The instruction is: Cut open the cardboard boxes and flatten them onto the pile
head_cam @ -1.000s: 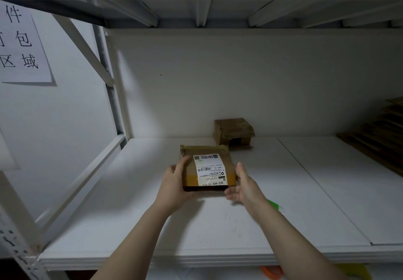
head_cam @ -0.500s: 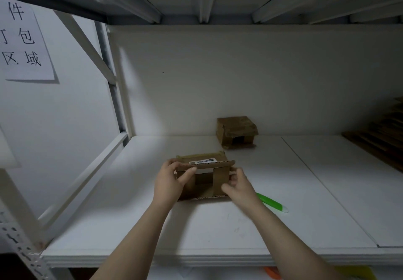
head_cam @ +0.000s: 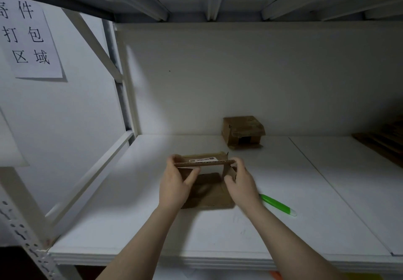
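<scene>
A paper sheet (head_cam: 30, 39) on the wall, high up and left of the left hand (head_cam: 174, 183), reads 寄件 打包 区域. The label (head_cam: 202, 160) on the cardboard box (head_cam: 207, 192), between that hand and the right hand (head_cam: 241, 183), is too small to read.

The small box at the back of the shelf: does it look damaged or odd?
The small box by the back wall looks crushed: creased, uneven top, a dark hole in its front, a flap splayed on the shelf. The labelled box held by the left hand and right hand is merely open.
</scene>
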